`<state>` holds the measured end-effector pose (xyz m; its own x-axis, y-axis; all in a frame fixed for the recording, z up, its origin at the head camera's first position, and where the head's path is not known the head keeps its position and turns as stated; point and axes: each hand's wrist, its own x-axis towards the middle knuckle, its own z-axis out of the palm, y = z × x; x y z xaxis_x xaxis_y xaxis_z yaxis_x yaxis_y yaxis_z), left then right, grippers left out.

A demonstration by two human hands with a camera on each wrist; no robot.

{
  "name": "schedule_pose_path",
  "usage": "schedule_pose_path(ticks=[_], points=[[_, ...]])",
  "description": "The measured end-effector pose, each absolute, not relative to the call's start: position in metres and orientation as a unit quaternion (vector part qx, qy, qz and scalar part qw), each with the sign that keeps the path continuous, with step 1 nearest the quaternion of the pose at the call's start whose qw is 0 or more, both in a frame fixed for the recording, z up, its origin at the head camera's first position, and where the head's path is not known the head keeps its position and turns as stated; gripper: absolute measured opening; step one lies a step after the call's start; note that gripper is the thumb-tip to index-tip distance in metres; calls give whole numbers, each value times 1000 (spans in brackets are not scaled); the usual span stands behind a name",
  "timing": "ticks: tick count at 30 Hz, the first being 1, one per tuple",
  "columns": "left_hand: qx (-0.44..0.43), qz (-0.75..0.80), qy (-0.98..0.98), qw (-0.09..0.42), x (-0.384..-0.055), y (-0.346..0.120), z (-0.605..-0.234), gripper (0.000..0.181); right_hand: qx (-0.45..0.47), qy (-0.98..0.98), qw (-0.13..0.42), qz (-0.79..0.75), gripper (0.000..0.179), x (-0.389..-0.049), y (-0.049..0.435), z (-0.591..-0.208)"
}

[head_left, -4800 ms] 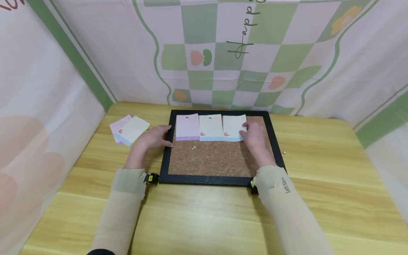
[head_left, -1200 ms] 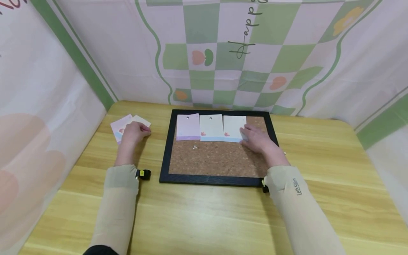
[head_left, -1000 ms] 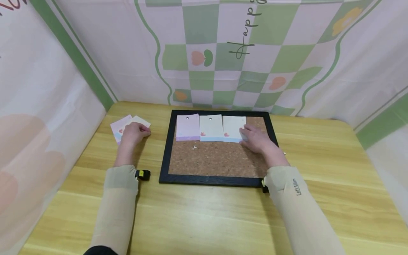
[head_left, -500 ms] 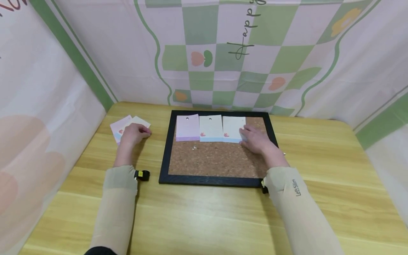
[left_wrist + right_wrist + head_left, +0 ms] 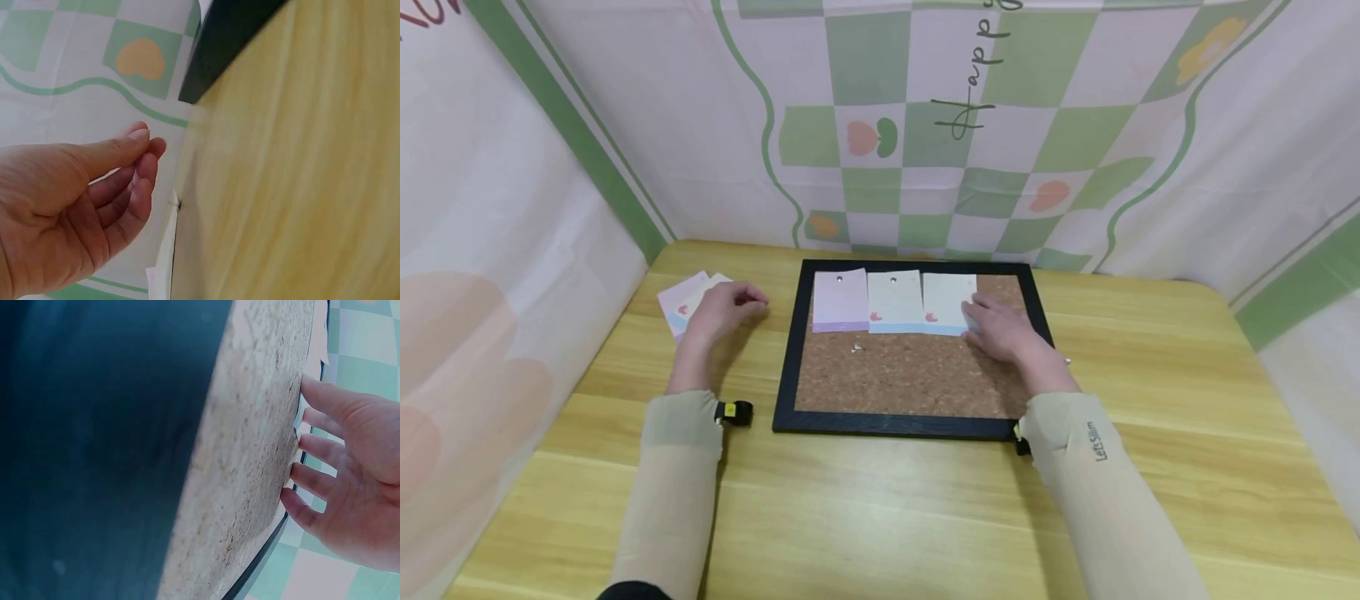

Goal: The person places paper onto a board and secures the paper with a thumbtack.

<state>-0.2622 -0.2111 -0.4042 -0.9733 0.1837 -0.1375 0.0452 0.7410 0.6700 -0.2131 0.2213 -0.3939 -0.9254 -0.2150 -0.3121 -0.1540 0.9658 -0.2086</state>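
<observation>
My left hand [image 5: 722, 312] hovers just off the loose notes on the table, thumb tip close against the fingertips; whether something small is between them is hidden. In the left wrist view a tiny dark pin-like thing [image 5: 178, 204] lies at the paper's edge. With spread fingers my right hand [image 5: 1003, 329] presses the right edge of a white note [image 5: 946, 300] on the cork board [image 5: 910, 375]. Left of it are a second white note [image 5: 895, 304] and a purple note [image 5: 840, 302], each with a tack at its top.
The board's black frame [image 5: 887, 423] lies flat on the wooden table [image 5: 850, 517]. Loose pins [image 5: 857, 348] lie on the cork, and another pin [image 5: 1068, 361] is right of the frame. A purple note [image 5: 679, 296] and a white note [image 5: 700, 302] overlap at left. A patterned curtain [image 5: 940, 192] hangs behind.
The left hand went from the board's left edge to the loose notes, then shifted slightly right and rose. The right hand moved from gripping the white note's edge to resting spread fingers on it.
</observation>
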Motion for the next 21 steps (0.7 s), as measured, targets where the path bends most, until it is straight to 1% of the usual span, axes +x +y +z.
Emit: schedule_pose_path(ticks=[6,13,18,21], points=[[103,376,916,95,-264,-203,-401,19,-92,977,170,-95,59,-212,221,-394],[121,400,904,88,-265,-192,-396,31,-87,975,179,-102,60,-213,221,-394],[147,401,900,88,-263,-185,-392,27,-82,974,182,-104,60,-212,221,-394],[155,406,895,100,-261,-182,-389,28,-81,975,180,-106,60,-212,221,-395]])
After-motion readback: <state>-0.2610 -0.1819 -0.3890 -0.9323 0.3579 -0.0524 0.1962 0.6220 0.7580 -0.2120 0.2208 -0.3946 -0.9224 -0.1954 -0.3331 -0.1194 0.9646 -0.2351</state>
